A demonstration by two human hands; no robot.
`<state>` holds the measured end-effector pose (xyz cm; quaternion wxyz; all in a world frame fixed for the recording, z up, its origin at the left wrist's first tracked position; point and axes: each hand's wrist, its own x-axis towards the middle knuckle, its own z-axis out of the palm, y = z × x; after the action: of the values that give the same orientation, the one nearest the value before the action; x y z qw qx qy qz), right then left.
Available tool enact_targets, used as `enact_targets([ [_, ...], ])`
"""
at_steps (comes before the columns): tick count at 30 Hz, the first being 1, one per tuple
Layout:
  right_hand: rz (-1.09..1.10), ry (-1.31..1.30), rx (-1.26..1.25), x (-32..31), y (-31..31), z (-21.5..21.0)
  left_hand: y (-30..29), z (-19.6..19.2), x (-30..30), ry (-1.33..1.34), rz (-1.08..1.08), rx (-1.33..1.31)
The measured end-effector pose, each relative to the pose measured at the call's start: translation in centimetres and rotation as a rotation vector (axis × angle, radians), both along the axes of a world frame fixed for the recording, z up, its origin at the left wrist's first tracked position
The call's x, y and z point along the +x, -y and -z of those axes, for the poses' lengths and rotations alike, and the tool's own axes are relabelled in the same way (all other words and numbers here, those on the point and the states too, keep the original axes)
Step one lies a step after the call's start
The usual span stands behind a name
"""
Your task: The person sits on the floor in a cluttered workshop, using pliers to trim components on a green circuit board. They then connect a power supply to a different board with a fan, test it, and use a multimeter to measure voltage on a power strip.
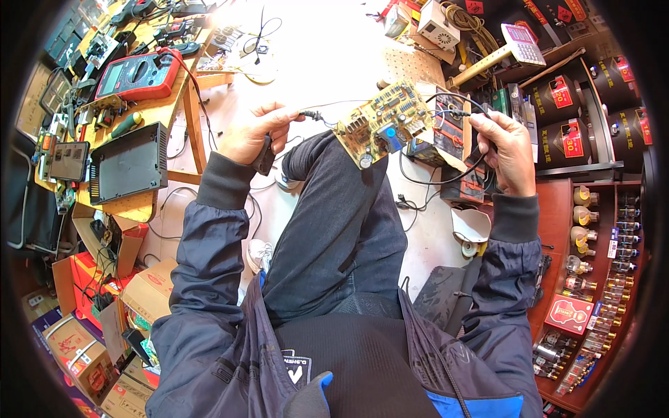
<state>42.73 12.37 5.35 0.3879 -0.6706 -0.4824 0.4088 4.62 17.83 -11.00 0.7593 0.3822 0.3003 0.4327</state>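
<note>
A yellow circuit board (382, 122) hangs tilted above the person's raised knee (334, 174), strung between black wires. It looks light, rigid and fragile, best held by its edges. The left hand (256, 132) pinches one lead (311, 115); the right hand (505, 150) closes around bundled wires (460, 111). The solder side is hidden.

Both hands raised — left hand (254, 132), right hand (505, 150) — fingers curled.

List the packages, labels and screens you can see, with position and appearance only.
Red multimeter with grey screen: upper left, on the wooden bench.
Brown cardboard boxes: lower left, on the floor.
Red square labels: upper right, on dark round drums.
Red flat box: lower right, on the shelf.
</note>
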Motion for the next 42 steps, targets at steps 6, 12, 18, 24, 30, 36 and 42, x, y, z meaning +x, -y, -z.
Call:
enact_targets([
  [6,-0.003,-0.017,0.001,0.1,0.0,0.2,-0.1,-0.3,-0.3,-0.009,0.026,-0.004],
  [12,-0.001,-0.005,0.001,0.1,0.0,0.3,0.2,-0.1,0.1,-0.007,-0.011,-0.027],
  [18,0.017,0.001,-0.003,0.0,0.0,0.3,0.0,0.1,-0.1,0.042,0.006,-0.029],
  [24,0.003,-0.016,0.005,0.0,0.0,0.4,0.1,-0.3,-0.4,0.024,0.038,-0.026],
  [30,-0.008,-0.031,0.018,-0.3,0.0,0.4,0.3,-0.3,-0.8,0.018,0.057,-0.032],
  [36,0.003,-0.049,0.023,-1.1,0.2,-0.3,0.6,0.1,-1.6,0.106,0.114,-0.033],
  [42,0.000,-0.013,0.013,-1.3,0.2,-0.3,1.2,0.5,-2.1,0.168,0.221,-0.023],
])
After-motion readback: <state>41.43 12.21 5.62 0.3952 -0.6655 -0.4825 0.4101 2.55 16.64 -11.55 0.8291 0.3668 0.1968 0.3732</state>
